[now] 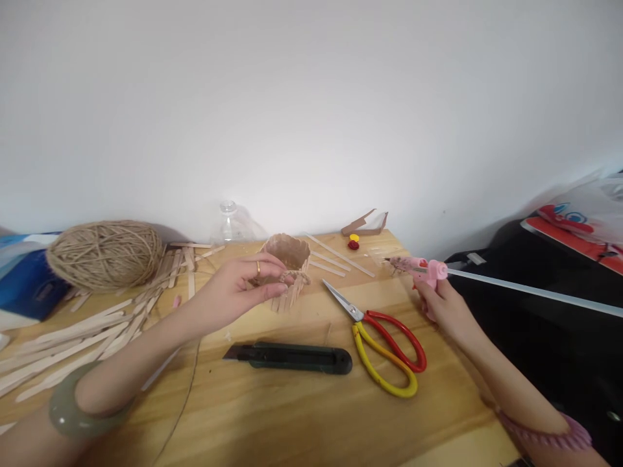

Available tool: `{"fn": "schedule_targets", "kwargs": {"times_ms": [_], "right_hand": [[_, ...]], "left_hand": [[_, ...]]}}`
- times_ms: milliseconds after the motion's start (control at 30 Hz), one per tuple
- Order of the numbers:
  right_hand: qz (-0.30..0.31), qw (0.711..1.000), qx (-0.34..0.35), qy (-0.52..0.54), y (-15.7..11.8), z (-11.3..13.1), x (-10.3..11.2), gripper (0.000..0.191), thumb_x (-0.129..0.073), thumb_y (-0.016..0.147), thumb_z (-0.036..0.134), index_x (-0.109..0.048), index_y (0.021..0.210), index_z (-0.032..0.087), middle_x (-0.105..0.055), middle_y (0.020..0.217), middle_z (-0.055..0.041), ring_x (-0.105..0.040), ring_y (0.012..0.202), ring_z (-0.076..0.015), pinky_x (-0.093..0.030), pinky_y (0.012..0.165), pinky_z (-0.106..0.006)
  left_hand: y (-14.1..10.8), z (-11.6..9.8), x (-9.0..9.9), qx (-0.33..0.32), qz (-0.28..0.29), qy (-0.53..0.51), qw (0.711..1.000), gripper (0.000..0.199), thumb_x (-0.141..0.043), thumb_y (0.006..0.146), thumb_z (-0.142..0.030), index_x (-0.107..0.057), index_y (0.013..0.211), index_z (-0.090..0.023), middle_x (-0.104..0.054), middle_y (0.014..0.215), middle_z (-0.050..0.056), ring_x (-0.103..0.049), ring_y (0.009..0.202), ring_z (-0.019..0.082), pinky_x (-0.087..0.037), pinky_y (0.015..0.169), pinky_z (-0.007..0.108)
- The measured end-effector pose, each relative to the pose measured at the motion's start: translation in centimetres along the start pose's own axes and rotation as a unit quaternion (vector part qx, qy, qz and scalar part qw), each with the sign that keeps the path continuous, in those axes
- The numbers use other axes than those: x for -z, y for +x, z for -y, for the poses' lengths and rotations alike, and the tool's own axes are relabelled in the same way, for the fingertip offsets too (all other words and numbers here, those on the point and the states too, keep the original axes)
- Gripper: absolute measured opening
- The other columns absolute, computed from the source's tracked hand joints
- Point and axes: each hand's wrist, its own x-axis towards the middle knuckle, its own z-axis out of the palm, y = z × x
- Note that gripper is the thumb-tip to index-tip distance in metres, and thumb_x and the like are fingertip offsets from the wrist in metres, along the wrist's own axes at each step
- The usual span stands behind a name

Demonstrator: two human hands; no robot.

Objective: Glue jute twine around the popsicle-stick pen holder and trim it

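Observation:
Between the thumb and fingers of my left hand (pixel 253 279) is a short piece of braided twine (pixel 299 277), its near end hidden by the fingers. Just behind it stands a small cup-shaped holder (pixel 287 250) with wooden sticks around its wall and a brown inside. My right hand (pixel 445 305) grips a pink hot glue gun (pixel 428 271) at the table's right edge, nozzle pointing left. A long translucent glue stick (pixel 530 294) sticks out of its back.
Red-and-yellow scissors (pixel 389 350) and a dark utility knife (pixel 292 358) lie in front. A twine ball (pixel 104 254), loose wooden sticks (pixel 73 340) and a blue package (pixel 29 285) occupy the left. Glue sticks (pixel 341 256) and a clear bottle (pixel 228 224) are near the wall.

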Motion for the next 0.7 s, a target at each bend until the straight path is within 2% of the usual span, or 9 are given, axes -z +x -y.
{"fn": "schedule_targets", "kwargs": {"times_ms": [100, 233, 367, 467, 533, 600, 700], "right_hand": [[-0.004, 0.999, 0.012, -0.04, 0.5, -0.4, -0.6, 0.032, -0.044, 0.081, 0.052, -0.056, 0.089, 0.022, -0.055, 0.05, 0.0017, -0.052, 0.042, -0.0183, -0.041, 0.043, -0.03], [-0.013, 0.995, 0.02, -0.101, 0.6, -0.6, -0.5, 0.038, -0.043, 0.081, 0.054, -0.057, 0.096, 0.022, -0.061, 0.06, -0.003, -0.057, 0.05, -0.0221, -0.041, 0.046, -0.032], [-0.031, 0.987, 0.019, -0.159, 0.3, -0.4, 0.0, 0.049, -0.04, 0.082, 0.056, -0.054, 0.107, 0.016, -0.066, 0.083, -0.0127, -0.063, 0.07, -0.0289, -0.045, 0.055, -0.035], [-0.029, 0.981, 0.033, -0.188, 0.1, 0.0, 0.2, 0.049, -0.039, 0.084, 0.055, -0.053, 0.109, 0.015, -0.064, 0.097, -0.0152, -0.064, 0.083, -0.0303, -0.047, 0.063, -0.036], [-0.021, 0.978, 0.049, -0.201, 0.0, 0.4, 0.2, 0.045, -0.038, 0.085, 0.052, -0.054, 0.107, 0.016, -0.064, 0.098, -0.0133, -0.064, 0.084, -0.0288, -0.047, 0.064, -0.035], [-0.012, 0.975, 0.066, -0.214, -0.3, 0.7, 0.2, 0.04, -0.037, 0.086, 0.049, -0.056, 0.102, 0.017, -0.065, 0.089, -0.0107, -0.064, 0.078, -0.0272, -0.047, 0.061, -0.034], [-0.003, 0.97, 0.092, -0.227, -0.7, 1.0, 0.2, 0.034, -0.038, 0.086, 0.045, -0.059, 0.094, 0.018, -0.066, 0.079, -0.009, -0.063, 0.071, -0.0265, -0.046, 0.058, -0.034]], "left_hand": [[0.0, -0.2, 0.3, 0.012, 0.013, 0.019, 1.0, 0.018, -0.064, 0.078, -0.034, -0.071, 0.09, -0.023, -0.07, 0.097, 0.005, -0.063, 0.091, 0.021, -0.049, 0.079, 0.03], [0.1, -0.6, 1.0, 0.019, 0.069, 0.108, 0.992, 0.035, -0.069, 0.071, -0.04, -0.066, 0.102, -0.024, -0.067, 0.111, 0.006, -0.059, 0.105, 0.026, -0.043, 0.091, 0.037], [0.2, 0.0, 1.5, -0.023, 0.089, 0.194, 0.977, 0.042, -0.071, 0.07, -0.033, -0.062, 0.11, -0.023, -0.065, 0.115, 0.009, -0.054, 0.111, 0.03, -0.038, 0.096, 0.041], [0.4, 0.7, 1.4, -0.051, 0.1, 0.233, 0.966, 0.041, -0.071, 0.07, -0.03, -0.062, 0.108, -0.021, -0.065, 0.114, 0.01, -0.053, 0.112, 0.03, -0.032, 0.101, 0.044], [0.4, 1.1, 1.2, -0.064, 0.111, 0.252, 0.959, 0.034, -0.069, 0.072, -0.029, -0.063, 0.105, -0.021, -0.066, 0.109, 0.009, -0.056, 0.108, 0.028, -0.029, 0.102, 0.044], [0.4, 1.4, 1.0, -0.071, 0.124, 0.257, 0.956, 0.019, -0.064, 0.076, -0.026, -0.066, 0.095, -0.022, -0.069, 0.096, 0.006, -0.059, 0.098, 0.025, -0.029, 0.102, 0.044], [0.5, 1.8, 0.9, -0.064, 0.109, 0.218, 0.968, 0.009, -0.06, 0.079, -0.023, -0.069, 0.079, -0.024, -0.07, 0.077, 0.002, -0.061, 0.084, 0.021, -0.027, 0.102, 0.045]]}}
